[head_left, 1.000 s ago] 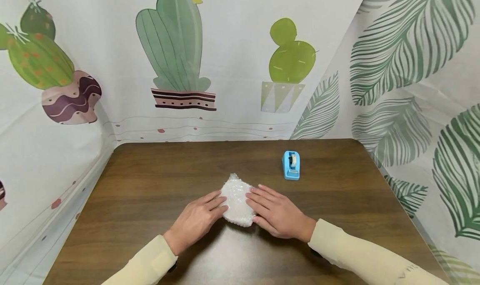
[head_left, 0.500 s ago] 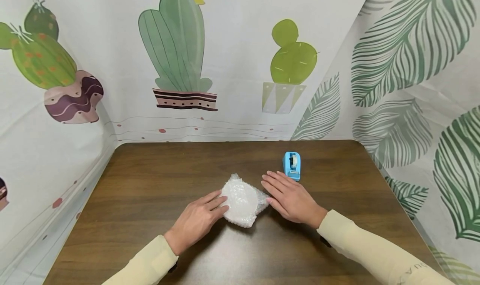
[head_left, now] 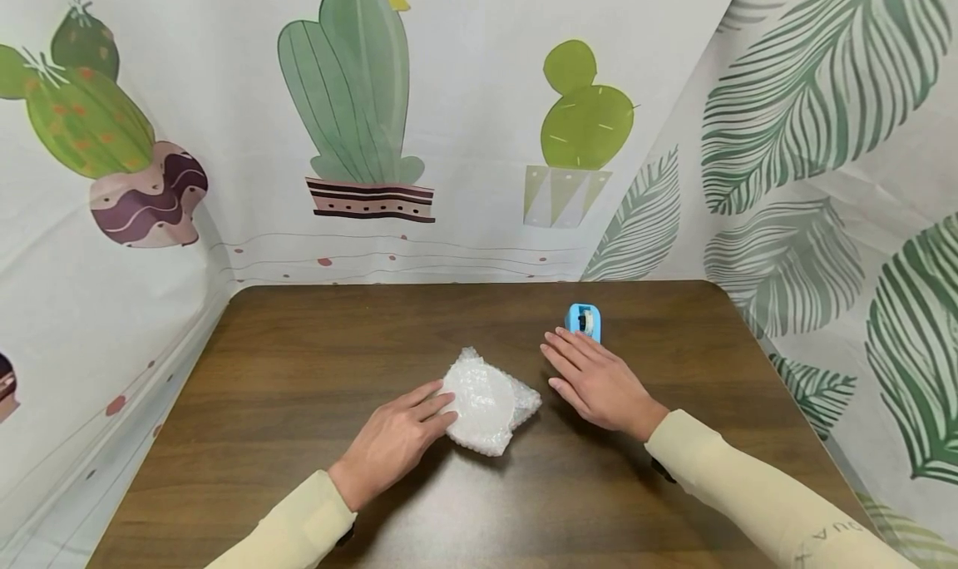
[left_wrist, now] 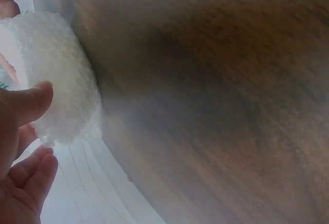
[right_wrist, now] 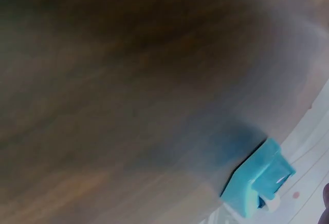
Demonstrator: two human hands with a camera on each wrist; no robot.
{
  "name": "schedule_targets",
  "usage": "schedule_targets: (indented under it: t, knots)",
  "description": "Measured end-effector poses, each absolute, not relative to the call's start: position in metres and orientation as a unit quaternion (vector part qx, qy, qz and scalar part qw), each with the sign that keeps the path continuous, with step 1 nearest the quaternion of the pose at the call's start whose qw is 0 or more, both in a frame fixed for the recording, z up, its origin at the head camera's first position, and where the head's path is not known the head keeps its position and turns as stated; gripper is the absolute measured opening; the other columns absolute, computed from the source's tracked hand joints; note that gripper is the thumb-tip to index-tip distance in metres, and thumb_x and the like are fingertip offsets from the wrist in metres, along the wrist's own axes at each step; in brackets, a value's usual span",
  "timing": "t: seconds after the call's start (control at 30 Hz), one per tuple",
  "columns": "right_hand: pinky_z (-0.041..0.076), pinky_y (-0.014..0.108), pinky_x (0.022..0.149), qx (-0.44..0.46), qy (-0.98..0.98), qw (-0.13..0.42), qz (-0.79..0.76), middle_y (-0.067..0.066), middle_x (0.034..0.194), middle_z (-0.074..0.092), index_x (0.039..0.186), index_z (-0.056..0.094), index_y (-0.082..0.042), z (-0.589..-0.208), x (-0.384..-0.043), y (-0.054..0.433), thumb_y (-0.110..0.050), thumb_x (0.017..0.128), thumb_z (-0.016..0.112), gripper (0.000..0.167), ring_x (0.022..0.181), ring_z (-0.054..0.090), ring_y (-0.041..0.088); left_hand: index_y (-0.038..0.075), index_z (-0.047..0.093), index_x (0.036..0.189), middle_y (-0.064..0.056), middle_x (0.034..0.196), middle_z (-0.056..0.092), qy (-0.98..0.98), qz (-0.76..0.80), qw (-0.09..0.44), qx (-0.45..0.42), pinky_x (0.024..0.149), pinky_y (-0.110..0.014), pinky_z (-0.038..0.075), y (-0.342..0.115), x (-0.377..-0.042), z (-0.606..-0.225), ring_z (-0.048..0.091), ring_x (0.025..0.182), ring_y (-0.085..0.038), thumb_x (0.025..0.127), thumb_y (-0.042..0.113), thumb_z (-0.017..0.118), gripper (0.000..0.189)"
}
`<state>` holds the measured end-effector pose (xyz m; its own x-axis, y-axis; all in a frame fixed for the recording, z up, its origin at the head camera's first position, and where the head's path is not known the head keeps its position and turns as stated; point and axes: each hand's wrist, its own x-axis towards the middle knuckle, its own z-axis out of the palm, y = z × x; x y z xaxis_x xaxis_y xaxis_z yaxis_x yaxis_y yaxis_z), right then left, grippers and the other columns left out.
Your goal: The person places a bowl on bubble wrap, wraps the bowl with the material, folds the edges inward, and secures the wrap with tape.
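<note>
In the head view a bundle of bubble wrap [head_left: 479,407] lies on the wooden table, with a clear flap sticking out on its right. My left hand [head_left: 397,440] rests at the bundle's left edge, its fingers fairly straight. The left wrist view shows my thumb [left_wrist: 38,100] against the side of the wrap and fingertips by its end. What is inside the wrap is hidden. My right hand [head_left: 602,382] is off the bundle, fingers extended, just in front of a blue tape dispenser [head_left: 585,320] and partly covering it. The right wrist view also shows the dispenser [right_wrist: 259,178].
The brown table [head_left: 337,328] has its back edge against a white cloth [head_left: 479,136] printed with cacti and leaves. The dispenser, with a small roll of tape, stands near the back right. Both sleeves reach in from the front.
My right hand has left the bundle and moved right and back to the tape dispenser. The right flap of bubble wrap has sprung outward. My left hand has stayed put.
</note>
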<state>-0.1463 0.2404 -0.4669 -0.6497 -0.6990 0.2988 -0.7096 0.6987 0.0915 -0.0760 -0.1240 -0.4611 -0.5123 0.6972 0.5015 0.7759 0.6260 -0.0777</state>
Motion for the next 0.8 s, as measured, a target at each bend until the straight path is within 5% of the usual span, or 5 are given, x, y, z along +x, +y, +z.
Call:
schedule_targets:
  t: [0.57, 0.8]
  knots:
    - [0.038, 0.049, 0.122, 0.331, -0.927, 0.178, 0.015, 0.017, 0.158, 0.052, 0.15, 0.053, -0.002, -0.476, -0.164, 0.269, -0.044, 0.111, 0.042, 0.058, 0.149, 0.047, 0.035, 0.014, 0.08, 0.107, -0.006, 0.121, 0.079, -0.867, -0.082, 0.252, -0.422, 0.1, -0.034, 0.058, -0.124, -0.076, -0.462, 0.072, 0.121, -0.028, 0.082, 0.01, 0.083, 0.025]
    - [0.036, 0.053, 0.124, 0.276, -0.952, 0.128, 0.023, 0.019, 0.159, 0.05, 0.152, 0.05, 0.0, -0.474, -0.169, 0.275, -0.037, 0.105, 0.056, 0.06, 0.152, 0.044, 0.036, 0.014, 0.08, 0.107, -0.006, 0.121, 0.079, -0.868, -0.08, 0.25, -0.421, 0.1, -0.034, 0.058, -0.123, -0.077, -0.463, 0.071, 0.122, -0.027, 0.082, 0.01, 0.084, 0.025]
